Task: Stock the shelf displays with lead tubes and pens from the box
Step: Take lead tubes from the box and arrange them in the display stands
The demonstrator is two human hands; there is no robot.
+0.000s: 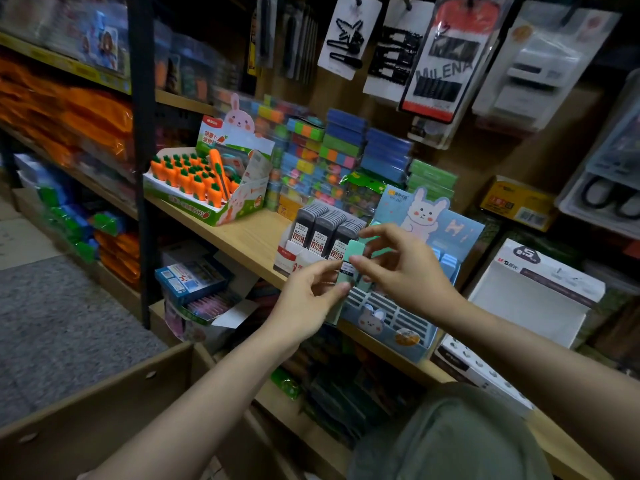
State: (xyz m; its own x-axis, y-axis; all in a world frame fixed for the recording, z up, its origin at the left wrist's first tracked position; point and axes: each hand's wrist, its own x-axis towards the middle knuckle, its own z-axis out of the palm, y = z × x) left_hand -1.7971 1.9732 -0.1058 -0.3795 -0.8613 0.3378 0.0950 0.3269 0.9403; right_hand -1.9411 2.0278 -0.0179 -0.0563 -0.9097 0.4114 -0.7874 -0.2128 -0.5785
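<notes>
- Lead tubes, mint green [350, 263]: a small clutch of flat plastic cases held between both hands, in front of the wooden shelf [242, 237] edge and just above the blue rabbit display [391, 323]. How many cases are in the clutch cannot be told.
- Handling, judged: light, rigid, smooth-sided and likely a little slippery; thin shells that may crack or spill leads if dropped. Best taken across the broad flat faces or by the narrow edges near mid-length.
- Orientation: long axis roughly upright, top tilted slightly toward 1 o'clock; lower ends point down at the display's slots.
- Left hand [308, 299]: thumb and forefinger pinch the lower part of the tubes from 8 o'clock, remaining fingers loosely curled.
- Right hand [398, 268]: fingertips pinch the upper part from 3 o'clock, forefinger arched over the top.
- Grey lead tube display [322, 237]: three full rows, at 11 o'clock from the hands, just beside the rabbit display.
- Carrot eraser display [204, 181]: at 10 o'clock, well apart.
- Cardboard box [104, 403]: open, at 7 o'clock, near the person.
</notes>
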